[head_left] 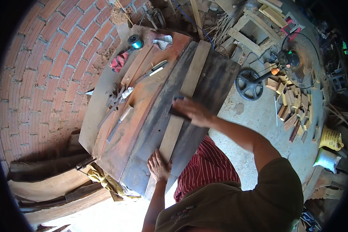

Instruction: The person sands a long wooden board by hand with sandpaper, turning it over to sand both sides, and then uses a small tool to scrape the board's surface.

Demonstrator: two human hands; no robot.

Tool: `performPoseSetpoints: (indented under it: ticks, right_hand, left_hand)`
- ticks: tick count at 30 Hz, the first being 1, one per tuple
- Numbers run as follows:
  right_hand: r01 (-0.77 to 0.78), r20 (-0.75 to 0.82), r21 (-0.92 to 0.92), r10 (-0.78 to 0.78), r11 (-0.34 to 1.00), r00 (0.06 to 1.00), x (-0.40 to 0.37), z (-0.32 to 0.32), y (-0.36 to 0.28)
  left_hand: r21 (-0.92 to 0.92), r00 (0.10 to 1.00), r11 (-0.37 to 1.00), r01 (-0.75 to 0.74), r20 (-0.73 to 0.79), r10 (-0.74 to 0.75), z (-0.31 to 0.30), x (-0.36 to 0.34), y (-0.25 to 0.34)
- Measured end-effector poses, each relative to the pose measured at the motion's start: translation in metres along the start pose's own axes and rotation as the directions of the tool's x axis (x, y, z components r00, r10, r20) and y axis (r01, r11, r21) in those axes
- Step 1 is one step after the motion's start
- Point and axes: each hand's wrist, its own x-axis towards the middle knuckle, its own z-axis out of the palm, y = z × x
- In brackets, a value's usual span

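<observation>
One plank (pixel 193 75) runs along the counter (pixel 220 73), two hands on it: left hand (pixel 158 167) spread over its near end, right hand (pixel 193 112) clasping one dark block (pixel 176 111) mid-plank; one spool (pixel 135 41) left of its far end.

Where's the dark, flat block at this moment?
In the head view, the dark, flat block is near the centre, under the right hand, over the long, pale-brown wooden plank, farther up the picture than the left hand.

head view | worn on head | faces forward, down | near left hand (pixel 159 167), right hand (pixel 195 112) | above workbench (pixel 218 73)
</observation>
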Motion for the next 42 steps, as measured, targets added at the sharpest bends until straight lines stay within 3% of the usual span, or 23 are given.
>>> performPoseSetpoints:
  ticks: [1, 2, 3, 5, 6, 8, 10, 12, 13, 15, 17, 20, 22, 24, 27, 30, 32, 34, 36, 38, 39, 42]
  right_hand:
    - [0.009, 0.032, -0.053, -0.007, 0.999, 0.999, 0.007, -0.013, 0.029]
    - [-0.054, -0.047, -0.213, 0.045, 0.976, 0.998, 0.02, -0.018, 0.065]
    - [-0.172, -0.182, -0.099, 0.152, 0.98, 0.971, 0.037, -0.034, 0.092]
    - [-0.296, -0.332, -0.102, 0.248, 0.95, 0.91, 0.062, -0.058, 0.151]
    - [-0.355, -0.443, -0.199, 0.239, 0.913, 0.864, 0.075, -0.064, 0.162]
    - [-0.444, -0.497, -0.119, 0.334, 0.888, 0.801, 0.073, -0.051, 0.146]
    - [-0.418, -0.32, -0.107, 0.367, 0.902, 0.873, 0.053, -0.023, 0.102]
    - [-0.225, -0.164, -0.145, 0.201, 0.963, 0.966, 0.026, -0.007, 0.049]
    - [-0.225, -0.159, -0.145, 0.202, 0.964, 0.966, 0.025, -0.014, 0.051]
    - [-0.051, -0.06, 0.003, 0.051, 0.999, 0.997, 0.023, -0.03, 0.062]
    - [-0.184, -0.138, -0.073, 0.173, 0.98, 0.975, 0.046, -0.044, 0.114]
    - [-0.398, -0.387, -0.214, 0.297, 0.892, 0.873, 0.089, -0.065, 0.201]
    - [-0.45, -0.428, -0.262, 0.316, 0.854, 0.847, 0.095, -0.065, 0.196]
    - [-0.493, -0.463, -0.154, 0.378, 0.856, 0.802, 0.085, -0.049, 0.16]
    - [-0.388, -0.239, -0.078, 0.361, 0.918, 0.902, 0.049, -0.036, 0.083]
    - [-0.306, -0.178, -0.137, 0.28, 0.942, 0.943, 0.049, -0.044, 0.107]
    - [-0.372, -0.293, -0.239, 0.299, 0.897, 0.908, 0.073, -0.053, 0.159]
    - [-0.444, -0.351, -0.208, 0.357, 0.872, 0.866, 0.097, -0.062, 0.196]
    - [-0.515, -0.42, -0.358, 0.359, 0.778, 0.834, 0.108, -0.062, 0.207]
    - [-0.58, -0.443, -0.222, 0.449, 0.783, 0.776, 0.099, -0.052, 0.168]
    - [-0.526, -0.373, -0.271, 0.416, 0.806, 0.829, 0.08, -0.039, 0.144]
    - [-0.378, -0.2, -0.172, 0.344, 0.91, 0.918, 0.044, -0.027, 0.084]
  left_hand:
    - [-0.026, 1.0, 1.0, -0.008, -0.015, 0.008, 0.0, 0.001, 0.0]
    - [-0.024, 1.0, 1.0, -0.01, -0.013, 0.01, -0.001, 0.001, 0.001]
    - [-0.042, 1.0, 0.999, -0.021, -0.023, 0.02, -0.002, 0.001, 0.001]
    - [-0.055, 0.999, 0.998, -0.027, -0.033, 0.025, -0.004, 0.002, 0.002]
    - [-0.05, 0.999, 0.998, -0.024, -0.03, 0.022, -0.003, 0.002, 0.003]
    - [-0.019, 0.997, 0.998, -0.059, -0.056, 0.058, -0.003, 0.003, 0.001]
    - [-0.054, 0.996, 0.997, -0.064, -0.059, 0.06, -0.001, 0.005, -0.001]
    - [-0.051, 0.996, 0.996, -0.074, -0.061, 0.071, -0.003, 0.005, 0.001]
    - [-0.055, 0.996, 0.996, -0.077, -0.054, 0.074, -0.003, 0.005, 0.0]
    - [-0.067, 0.994, 0.994, -0.086, -0.065, 0.082, -0.002, 0.006, -0.003]
    - [-0.089, 0.994, 0.992, -0.085, -0.068, 0.079, -0.001, 0.004, -0.002]
    - [-0.068, 0.997, 0.996, -0.064, -0.052, 0.061, -0.001, 0.006, 0.0]
    - [-0.069, 0.997, 0.995, -0.069, -0.03, 0.067, -0.003, 0.005, -0.001]
    - [-0.079, 0.997, 0.995, -0.066, -0.04, 0.063, -0.004, 0.007, -0.003]
    - [-0.106, 0.997, 0.992, -0.067, -0.05, 0.062, -0.001, 0.008, 0.001]
    - [-0.1, 0.995, 0.992, -0.082, -0.067, 0.075, -0.001, 0.007, -0.003]
    - [-0.106, 0.997, 0.992, -0.068, -0.051, 0.063, -0.002, 0.006, -0.002]
    - [-0.104, 0.997, 0.993, -0.056, -0.051, 0.051, -0.002, 0.007, -0.001]
    - [-0.093, 0.998, 0.994, -0.053, -0.028, 0.051, -0.003, 0.006, -0.001]
    - [-0.097, 0.998, 0.994, -0.055, -0.048, 0.051, -0.001, 0.004, -0.003]
    - [-0.104, 0.996, 0.993, -0.064, -0.063, 0.058, 0.0, 0.005, -0.003]
    - [-0.107, 0.998, 0.993, -0.053, -0.051, 0.048, 0.001, 0.005, -0.003]
